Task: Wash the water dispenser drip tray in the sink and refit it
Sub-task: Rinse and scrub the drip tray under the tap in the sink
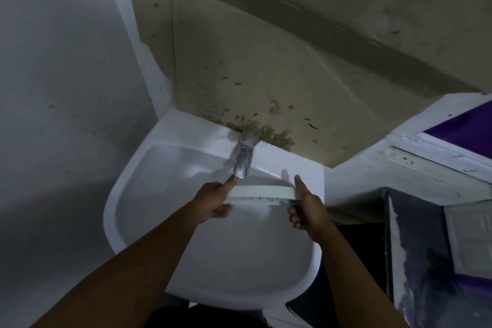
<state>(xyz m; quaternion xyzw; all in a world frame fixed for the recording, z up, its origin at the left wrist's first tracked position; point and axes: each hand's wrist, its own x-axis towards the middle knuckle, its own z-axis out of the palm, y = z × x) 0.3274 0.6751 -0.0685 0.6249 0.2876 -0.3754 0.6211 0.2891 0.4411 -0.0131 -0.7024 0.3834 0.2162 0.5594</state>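
I hold the white drip tray (262, 192) over the white sink (138, 210), just below the chrome tap (243, 156). The tray is seen edge-on, with a row of small slots along its underside. My left hand (213, 201) grips its left end, thumb stretched up toward the tap's spout. Its right end is gripped by my right hand (306, 210), thumb raised along the edge and fingers curled beneath. Whether water runs from the tap I cannot tell.
A stained sheet of cardboard (253, 66) leans on the wall behind the sink. To the right stand a white ledge (399, 168) and a dark cabinet (415, 261). A grey wall (58, 88) closes the left side.
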